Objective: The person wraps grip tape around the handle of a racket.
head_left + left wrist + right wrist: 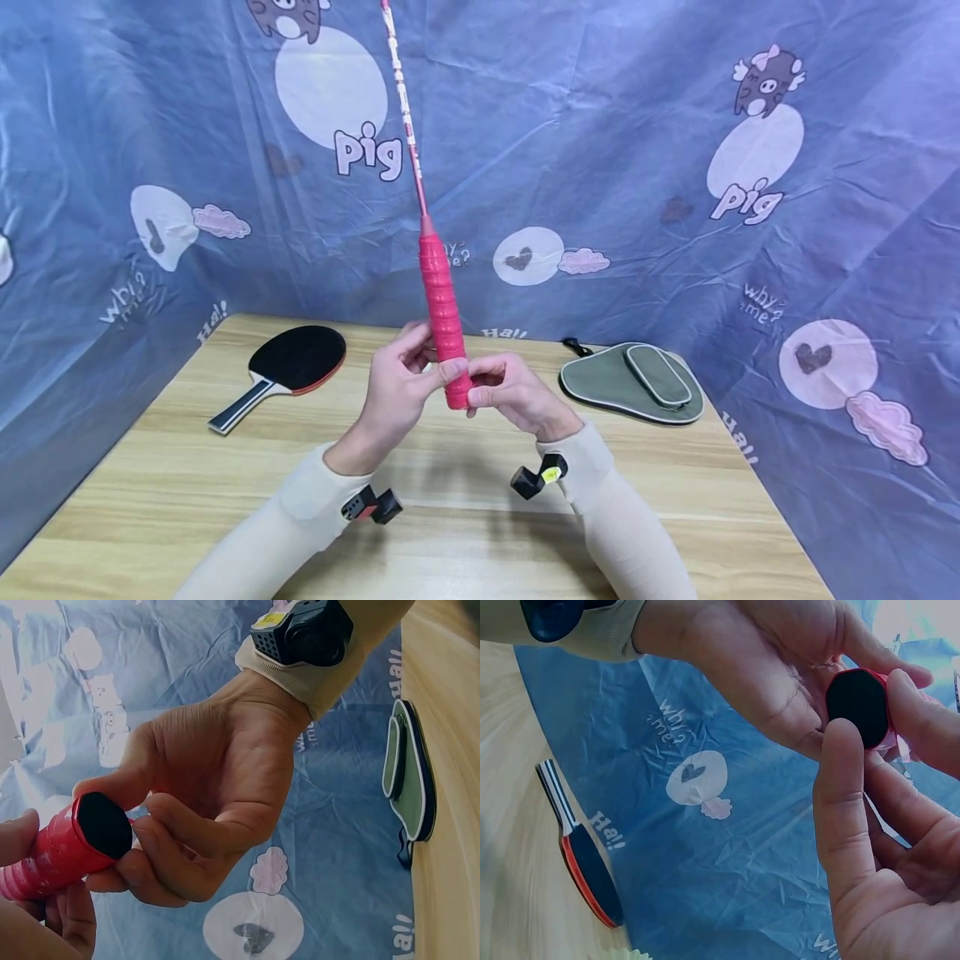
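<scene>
A badminton racket with a pink wrapped grip (441,292) stands nearly upright above the table in the head view. Its thin patterned shaft (405,108) runs out of the top of the frame, so the racket's head is hidden. My left hand (399,379) holds the lower grip, thumb across the front. From the other side, my right hand (521,393) pinches the grip near its bottom end. Both wrist views show the black end cap (105,825) facing the camera. In the right wrist view, a right-hand finger (844,802) touches the cap's edge.
On the wooden table (465,533), a table tennis bat (296,358) lies at the left, black side up. A green zipped bat case (600,375) lies at the back right. Blue printed cloth (600,150) hangs around the table's back and sides.
</scene>
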The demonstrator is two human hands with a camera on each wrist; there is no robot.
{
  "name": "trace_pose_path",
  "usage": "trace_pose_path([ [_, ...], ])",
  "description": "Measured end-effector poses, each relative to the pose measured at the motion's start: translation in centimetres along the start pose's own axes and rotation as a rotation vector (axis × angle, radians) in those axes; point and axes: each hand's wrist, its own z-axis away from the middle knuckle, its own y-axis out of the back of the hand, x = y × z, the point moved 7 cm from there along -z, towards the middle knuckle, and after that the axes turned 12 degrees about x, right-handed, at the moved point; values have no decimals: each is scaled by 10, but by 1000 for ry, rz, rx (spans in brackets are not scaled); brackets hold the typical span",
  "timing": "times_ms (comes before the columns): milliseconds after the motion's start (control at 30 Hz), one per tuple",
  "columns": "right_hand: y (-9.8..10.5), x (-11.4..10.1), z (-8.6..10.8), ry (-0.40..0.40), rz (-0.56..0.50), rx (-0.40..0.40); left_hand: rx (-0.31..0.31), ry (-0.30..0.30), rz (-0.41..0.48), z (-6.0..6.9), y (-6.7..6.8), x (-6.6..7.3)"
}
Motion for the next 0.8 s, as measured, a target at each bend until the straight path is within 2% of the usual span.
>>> trace_pose_path([
  [267,2,-1,1,-1,32,-6,-10,-3,34,0,-1,0],
  [567,0,-3,0,18,27,-32,-18,66,76,2,3,-1],
  [800,-1,1,-2,8,-30,-58,-50,61,95,2,3,-1],
])
